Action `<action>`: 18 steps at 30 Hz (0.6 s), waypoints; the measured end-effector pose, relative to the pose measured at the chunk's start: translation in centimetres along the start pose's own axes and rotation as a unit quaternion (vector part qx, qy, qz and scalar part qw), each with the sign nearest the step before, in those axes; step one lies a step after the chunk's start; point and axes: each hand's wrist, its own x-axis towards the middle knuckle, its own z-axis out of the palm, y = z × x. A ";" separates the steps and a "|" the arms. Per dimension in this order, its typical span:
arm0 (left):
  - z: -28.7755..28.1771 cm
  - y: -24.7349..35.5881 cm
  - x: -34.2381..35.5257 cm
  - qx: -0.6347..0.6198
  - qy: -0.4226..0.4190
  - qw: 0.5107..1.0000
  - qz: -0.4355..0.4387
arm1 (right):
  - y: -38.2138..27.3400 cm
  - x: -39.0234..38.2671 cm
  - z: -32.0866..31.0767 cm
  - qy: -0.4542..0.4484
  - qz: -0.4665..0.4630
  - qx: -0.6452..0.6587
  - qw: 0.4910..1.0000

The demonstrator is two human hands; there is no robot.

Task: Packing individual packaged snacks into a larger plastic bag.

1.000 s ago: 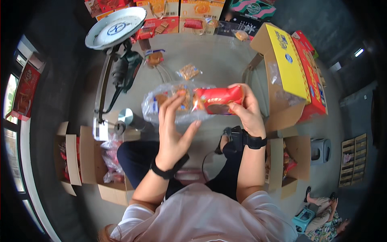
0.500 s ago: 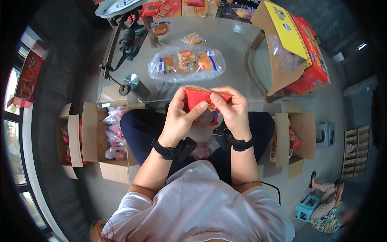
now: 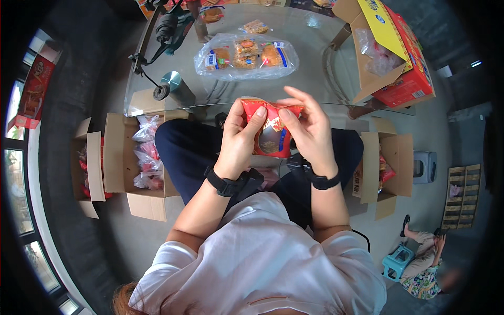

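My left hand [image 3: 240, 134] grips the left side of a red packet [image 3: 272, 139] with a round clear window, its thumb over the top edge. My right hand [image 3: 310, 131] holds the packet's upper right, thumb pressed on the front and some fingers lifted. The packet is upright over my lap, before the near edge of a glass table [image 3: 315, 79]. Beyond it, a clear bag [image 3: 202, 65] holds several wrapped pastries, and a loose wrapped piece [image 3: 254, 27] lies behind that. A steel flask [image 3: 182, 89] stands at the table's left near edge.
A black metal scale [image 3: 168, 31] stands at the table's left, a yellow-and-red carton [image 3: 407, 63] at its right. Open cardboard boxes [image 3: 121, 152] [image 3: 394, 157] with packets flank my legs. A person [image 3: 430, 268] sits at lower right beside a blue stool [image 3: 394, 262].
My hands have drawn the red packet from over the pastry bag toward my lap. The left hand has closed onto it, and the packet's windowed face has turned into view.
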 end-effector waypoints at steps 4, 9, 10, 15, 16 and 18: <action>-0.1 0.1 0.2 -0.019 0.018 1.000 -0.015 | -0.9 -1.6 -2.5 -0.018 0.035 -0.048 0.998; -1.0 -0.3 1.2 -0.064 0.061 0.995 -0.036 | -1.0 -4.6 -3.3 -0.022 0.033 -0.098 0.994; -1.1 -0.2 1.4 -0.065 0.065 0.995 -0.036 | -1.1 -5.3 -3.2 -0.022 0.048 -0.091 0.994; -1.7 0.1 2.3 -0.091 0.109 0.988 -0.056 | -1.1 -8.9 -2.2 -0.016 0.110 -0.080 0.991; -1.8 0.2 2.5 -0.091 0.111 0.988 -0.055 | -0.9 -9.6 -2.1 -0.010 0.127 -0.079 0.989; -2.0 0.3 2.7 -0.107 0.112 0.986 -0.064 | -0.6 -10.7 -1.7 -0.004 0.128 -0.091 0.988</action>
